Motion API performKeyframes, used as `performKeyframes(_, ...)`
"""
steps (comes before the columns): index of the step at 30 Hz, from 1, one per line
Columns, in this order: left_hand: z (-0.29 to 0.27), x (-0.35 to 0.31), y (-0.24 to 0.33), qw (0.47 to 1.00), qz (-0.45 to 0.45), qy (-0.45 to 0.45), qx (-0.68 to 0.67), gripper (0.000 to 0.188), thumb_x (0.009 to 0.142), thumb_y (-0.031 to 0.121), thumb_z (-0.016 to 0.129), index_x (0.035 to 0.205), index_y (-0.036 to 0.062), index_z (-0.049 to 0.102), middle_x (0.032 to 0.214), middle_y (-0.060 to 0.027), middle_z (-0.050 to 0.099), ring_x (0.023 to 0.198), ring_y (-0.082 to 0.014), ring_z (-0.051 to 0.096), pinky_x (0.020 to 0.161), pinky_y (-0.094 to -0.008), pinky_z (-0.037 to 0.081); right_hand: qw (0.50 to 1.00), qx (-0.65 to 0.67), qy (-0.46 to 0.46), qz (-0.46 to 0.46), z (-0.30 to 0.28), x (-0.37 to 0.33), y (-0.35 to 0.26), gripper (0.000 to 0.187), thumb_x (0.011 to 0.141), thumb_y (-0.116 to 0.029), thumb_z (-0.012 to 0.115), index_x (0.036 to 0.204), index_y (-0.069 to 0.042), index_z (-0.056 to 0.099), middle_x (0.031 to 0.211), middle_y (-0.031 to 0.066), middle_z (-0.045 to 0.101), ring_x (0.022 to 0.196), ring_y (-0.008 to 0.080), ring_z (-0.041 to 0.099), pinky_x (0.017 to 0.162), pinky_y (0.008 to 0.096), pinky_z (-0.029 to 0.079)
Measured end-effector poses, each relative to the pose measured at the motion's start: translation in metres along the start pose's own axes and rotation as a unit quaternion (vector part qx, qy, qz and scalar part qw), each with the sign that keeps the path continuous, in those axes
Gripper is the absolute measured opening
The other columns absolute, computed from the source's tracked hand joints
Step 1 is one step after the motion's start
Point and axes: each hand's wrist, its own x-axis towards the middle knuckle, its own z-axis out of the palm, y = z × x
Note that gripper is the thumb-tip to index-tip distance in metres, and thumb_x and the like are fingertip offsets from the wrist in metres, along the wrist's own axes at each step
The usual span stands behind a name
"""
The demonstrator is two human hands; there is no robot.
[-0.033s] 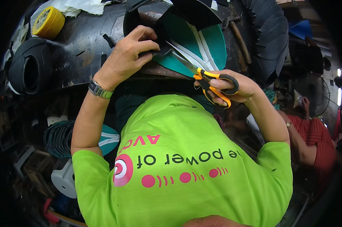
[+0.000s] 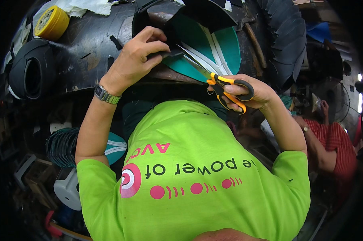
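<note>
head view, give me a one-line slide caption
Right hand holding scissors over a green-and-white piece, left hand close by, at a dark workbench.

Dark worktable point(image 2: 97, 38), white stool point(image 2: 67, 190), lights point(image 2: 360, 102) far right

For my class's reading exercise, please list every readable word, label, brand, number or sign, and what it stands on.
Lime-green shirt: large pink and black lettering, upside down here; partly readable, but I won't copy it.
Scissors: small lettering near the pivot, too blurred to read.
Wristwatch: face too small to read.
</note>
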Motion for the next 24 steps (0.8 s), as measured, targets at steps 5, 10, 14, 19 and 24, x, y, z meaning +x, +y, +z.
performKeyframes(5,0.001,-0.003,0.001,1.0,-0.009,0.011,-0.01,0.019,0.083,0.002,0.073,0.102,0.0046,0.073,0.117,-0.0107,0.062,0.106,-0.0289,0.067,0.091,-0.0351,0.057,1.0,0.012,-0.028,-0.007,-0.007,0.002,0.01,0.062,0.095,-0.043,0.071,0.13,0.008,0.058,0.069,0.006,0.06,0.054,0.0122,0.058,0.05,0.0236,0.042)
performKeyframes(10,0.0,-0.005,0.0,1.0,0.003,-0.002,-0.019,0.022,0.082,-0.001,0.074,0.103,0.0044,0.073,0.117,-0.0106,0.061,0.108,-0.0285,0.067,0.091,-0.0344,0.057,0.997,0.064,-0.034,-0.022,-0.006,0.005,0.016,0.063,0.096,-0.041,0.07,0.131,0.009,0.056,0.067,0.0062,0.06,0.054,0.0124,0.058,0.05,0.0237,0.043)
performKeyframes(14,0.0,-0.007,0.001,1.0,0.008,0.003,-0.015,0.024,0.081,-0.002,0.075,0.104,0.0045,0.073,0.118,-0.0099,0.061,0.107,-0.0277,0.067,0.091,-0.0337,0.057,0.998,0.043,-0.039,-0.032,-0.005,0.006,0.016,0.063,0.096,-0.041,0.07,0.131,0.009,0.056,0.067,0.0062,0.06,0.054,0.0123,0.058,0.05,0.0238,0.043)
performKeyframes(19,0.002,-0.008,0.002,1.0,0.001,0.008,-0.011,0.022,0.082,-0.002,0.074,0.103,0.0045,0.073,0.117,-0.0099,0.061,0.106,-0.0275,0.068,0.092,-0.0335,0.057,0.998,0.052,-0.027,-0.03,-0.003,0.008,0.016,0.064,0.095,-0.04,0.071,0.131,0.01,0.056,0.067,0.006,0.06,0.054,0.0125,0.058,0.049,0.0235,0.042)
performKeyframes(24,0.001,-0.007,0.002,0.999,-0.021,0.025,-0.023,0.022,0.082,0.0,0.075,0.103,0.0055,0.074,0.116,-0.0093,0.062,0.107,-0.0273,0.068,0.092,-0.0329,0.056,0.997,0.02,-0.048,-0.051,-0.006,0.007,0.017,0.064,0.095,-0.038,0.071,0.133,0.011,0.055,0.071,0.0066,0.061,0.055,0.0125,0.059,0.048,0.0239,0.042)
